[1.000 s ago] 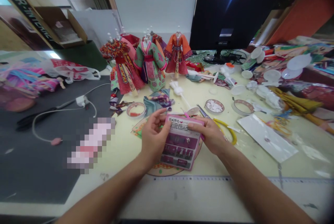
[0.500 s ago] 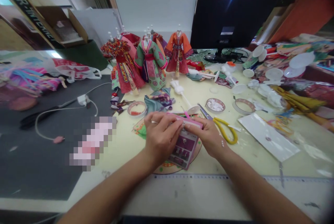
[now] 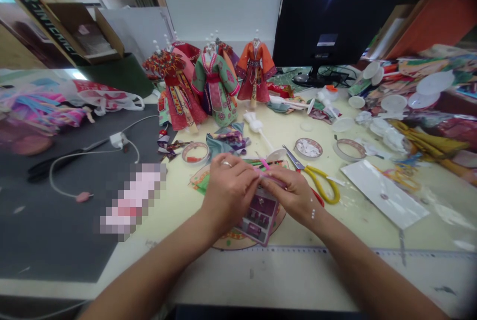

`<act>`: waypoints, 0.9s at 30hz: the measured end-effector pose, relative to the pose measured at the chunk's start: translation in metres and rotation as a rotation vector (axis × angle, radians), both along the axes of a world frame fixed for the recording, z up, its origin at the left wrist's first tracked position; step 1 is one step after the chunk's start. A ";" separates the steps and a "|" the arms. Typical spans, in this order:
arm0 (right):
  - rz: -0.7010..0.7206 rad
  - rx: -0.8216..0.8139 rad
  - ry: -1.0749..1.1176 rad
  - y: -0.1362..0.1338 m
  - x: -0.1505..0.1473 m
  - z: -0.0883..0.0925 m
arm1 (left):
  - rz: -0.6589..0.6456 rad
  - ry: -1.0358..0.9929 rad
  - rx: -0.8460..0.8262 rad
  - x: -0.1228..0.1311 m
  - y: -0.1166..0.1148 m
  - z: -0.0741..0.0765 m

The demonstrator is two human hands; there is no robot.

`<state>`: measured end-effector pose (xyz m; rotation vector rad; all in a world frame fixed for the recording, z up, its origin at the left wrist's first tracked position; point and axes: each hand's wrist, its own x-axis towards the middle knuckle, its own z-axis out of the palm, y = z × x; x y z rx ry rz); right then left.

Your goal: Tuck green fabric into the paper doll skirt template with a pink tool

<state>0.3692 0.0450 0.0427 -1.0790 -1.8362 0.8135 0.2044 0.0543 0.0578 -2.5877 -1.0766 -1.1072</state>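
A purple-pink printed card point(image 3: 257, 218), with small pictures on its lower part, is tilted above a round patterned mat point(image 3: 233, 236). My left hand point(image 3: 231, 191), a ring on one finger, is closed with its fingertips pinched at the card's upper edge. Facing it, my right hand point(image 3: 292, 193) grips the same edge between thumb and fingers. The fingertips of both hands nearly meet, and anything tiny between them is hidden. Several small white dots sit on my right wrist. Just beyond the hands lies a pink pen-like tool point(image 3: 264, 163). Yellow-handled scissors point(image 3: 322, 183) rest right of my right hand.
Dressed doll figures point(image 3: 216, 86) stand at the back before a monitor point(image 3: 331, 22). Tape rolls point(image 3: 196, 154), a ring of white bits point(image 3: 308, 148) and a white envelope point(image 3: 383, 195) lie around. A ruler point(image 3: 346, 252) runs along the front; a cable point(image 3: 55, 173) crosses the dark mat at left.
The card's upper edge has tipped or bent, and less of its top shows. My right hand has turned slightly, uncovering red near the scissors. Both hands stay at the card.
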 end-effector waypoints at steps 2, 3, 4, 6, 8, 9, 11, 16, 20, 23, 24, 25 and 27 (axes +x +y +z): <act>0.021 0.023 -0.022 -0.001 -0.001 0.000 | 0.000 0.078 0.044 0.000 -0.001 0.001; 0.024 0.027 -0.024 -0.001 -0.001 0.000 | -0.001 0.116 0.070 0.000 -0.002 0.001; 0.024 0.027 -0.020 -0.001 -0.001 0.000 | -0.005 0.145 0.099 0.000 -0.003 0.001; 0.017 0.015 0.002 -0.001 -0.001 0.000 | -0.016 0.166 0.152 -0.001 -0.003 -0.002; 0.008 -0.010 0.036 -0.001 -0.001 0.000 | -0.023 0.128 0.178 -0.002 -0.002 -0.005; 0.005 -0.036 0.055 -0.001 0.000 -0.001 | -0.025 0.084 0.169 -0.003 -0.001 -0.006; 0.004 -0.126 0.104 0.000 0.001 -0.002 | -0.031 -0.044 0.078 -0.005 0.001 -0.006; 0.001 -0.371 0.282 0.002 0.006 -0.005 | 0.041 -0.442 -0.436 -0.011 0.003 0.000; 0.005 -0.460 0.395 0.004 0.008 -0.007 | 0.062 -0.683 -0.762 -0.016 0.006 0.000; 0.008 -0.504 0.440 0.005 0.010 -0.007 | 0.001 -0.880 -0.867 -0.018 0.008 -0.002; 0.006 -0.508 0.446 0.005 0.010 -0.007 | -0.022 -0.936 -0.887 -0.019 0.009 -0.002; 0.003 -0.509 0.449 0.005 0.011 -0.007 | -0.041 -0.984 -0.904 -0.019 0.010 -0.003; 0.000 -0.505 0.453 0.005 0.011 -0.006 | -0.074 -1.064 -0.945 -0.019 0.012 -0.003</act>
